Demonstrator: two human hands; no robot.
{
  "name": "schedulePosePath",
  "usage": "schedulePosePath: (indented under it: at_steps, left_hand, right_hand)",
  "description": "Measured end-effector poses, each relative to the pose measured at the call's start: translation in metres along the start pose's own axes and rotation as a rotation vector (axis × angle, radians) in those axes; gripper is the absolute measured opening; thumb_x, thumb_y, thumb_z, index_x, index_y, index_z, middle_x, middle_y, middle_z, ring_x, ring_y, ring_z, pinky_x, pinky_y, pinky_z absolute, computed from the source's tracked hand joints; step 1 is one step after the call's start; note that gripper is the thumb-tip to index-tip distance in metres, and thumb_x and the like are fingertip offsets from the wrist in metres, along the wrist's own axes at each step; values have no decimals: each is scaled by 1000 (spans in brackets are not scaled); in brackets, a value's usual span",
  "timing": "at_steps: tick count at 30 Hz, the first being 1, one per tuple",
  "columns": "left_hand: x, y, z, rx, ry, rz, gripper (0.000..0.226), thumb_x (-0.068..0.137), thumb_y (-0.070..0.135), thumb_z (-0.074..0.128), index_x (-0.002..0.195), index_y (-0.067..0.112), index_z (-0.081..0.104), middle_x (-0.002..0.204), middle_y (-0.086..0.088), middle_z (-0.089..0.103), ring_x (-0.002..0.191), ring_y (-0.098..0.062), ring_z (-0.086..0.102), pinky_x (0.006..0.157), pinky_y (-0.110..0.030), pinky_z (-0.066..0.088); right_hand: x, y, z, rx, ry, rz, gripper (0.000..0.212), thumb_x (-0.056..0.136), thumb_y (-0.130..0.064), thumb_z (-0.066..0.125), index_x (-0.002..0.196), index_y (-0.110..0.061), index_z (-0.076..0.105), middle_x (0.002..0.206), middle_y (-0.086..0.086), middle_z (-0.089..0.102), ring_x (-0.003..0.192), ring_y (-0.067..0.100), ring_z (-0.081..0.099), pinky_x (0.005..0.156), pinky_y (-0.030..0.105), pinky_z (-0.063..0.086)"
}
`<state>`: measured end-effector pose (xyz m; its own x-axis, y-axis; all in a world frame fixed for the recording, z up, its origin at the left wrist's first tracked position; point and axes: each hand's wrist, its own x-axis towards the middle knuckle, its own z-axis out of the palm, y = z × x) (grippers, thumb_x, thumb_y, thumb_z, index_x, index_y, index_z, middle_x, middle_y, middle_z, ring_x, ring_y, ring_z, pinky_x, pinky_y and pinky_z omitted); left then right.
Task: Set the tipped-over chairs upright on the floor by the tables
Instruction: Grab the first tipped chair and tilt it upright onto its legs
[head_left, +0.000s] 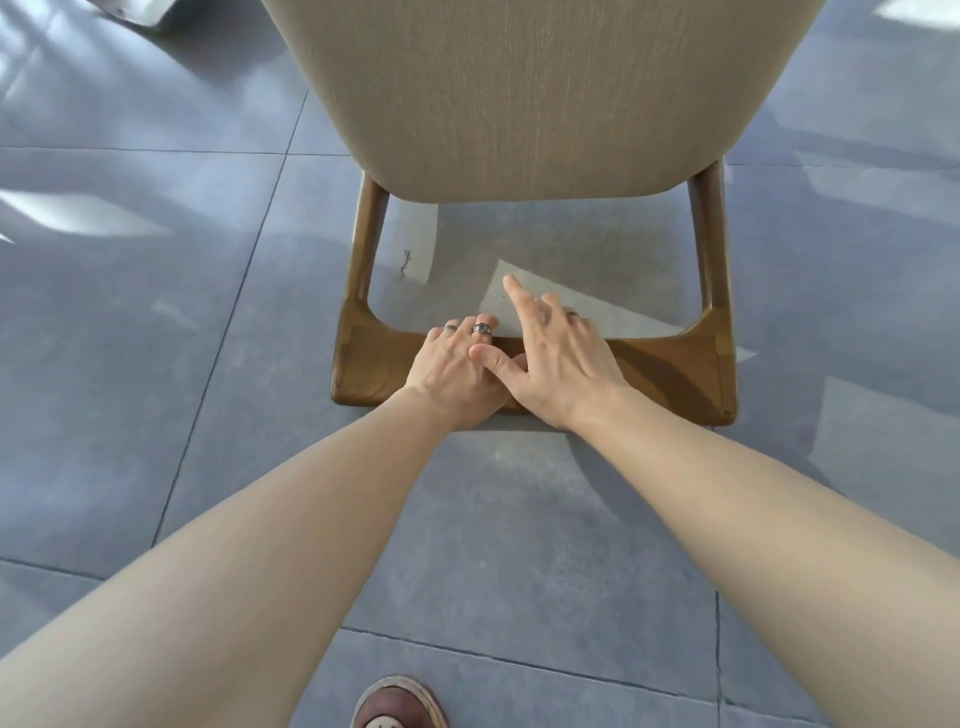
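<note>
Hands meet on the chair (519, 104) rail: my left hand (457, 364) curls over its edge, right hand (561, 353) rests spread, possibly ungripped. Open floor (156, 312) lies both sides.

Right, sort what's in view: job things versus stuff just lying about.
Job:
- chair, its wooden top rail under both hands
- left hand
- right hand

Lying about:
- scrap of debris on the grey tiled floor
- shoe

no readable text, labels or numbers anywhere in view
</note>
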<state>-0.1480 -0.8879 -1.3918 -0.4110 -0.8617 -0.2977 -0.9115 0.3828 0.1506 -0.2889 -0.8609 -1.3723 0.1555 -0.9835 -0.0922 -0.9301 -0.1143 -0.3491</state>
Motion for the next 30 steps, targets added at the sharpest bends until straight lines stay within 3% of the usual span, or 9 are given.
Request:
schedulePosePath:
  at_steps: [10, 15, 20, 25, 30]
  left_hand:
    - [21, 6, 5, 18, -68, -65, 61, 93, 53, 32, 134, 9, 44, 128, -10, 50, 121, -31, 45, 101, -42, 31]
    - [26, 7, 3, 93, -155, -91, 67, 93, 57, 26, 138, 9, 38, 132, -15, 48, 123, -33, 42, 102, -42, 27]
    - [26, 11, -4, 141, -200, -62, 57, 95, 44, 28, 139, 9, 37, 130, -16, 48, 121, -35, 42, 102, -42, 26]
    - [15, 14, -7, 147, -211, -8, 45, 95, 34, 29, 126, 7, 48, 124, -16, 51, 115, -34, 46, 100, -42, 28]
    - [-5, 17, -5, 115, -241, 75, 40, 97, 37, 29, 115, 12, 55, 118, -12, 54, 111, -33, 50, 96, -40, 30]
  right_hand:
    - [15, 14, 17, -71, -58, 43, 84, 88, -74, 16, 154, -23, 5, 133, 22, 50, 115, 40, 53, 99, 48, 38]
    - [16, 19, 28, -105, -112, 66, 83, 89, -72, 11, 154, -20, 9, 130, 22, 54, 118, 37, 52, 97, 47, 38]
    - [17, 16, 26, -165, -156, 61, 75, 92, -67, 8, 154, -26, 2, 132, 25, 50, 120, 38, 49, 97, 46, 36]
    - [13, 15, 23, -210, -163, 39, 79, 89, -70, 5, 152, -26, -14, 115, 24, 60, 102, 35, 58, 87, 44, 40]
    - [-3, 14, 19, -233, -192, 9, 88, 86, -73, 4, 153, -18, -11, 95, 16, 67, 84, 30, 63, 80, 42, 40]
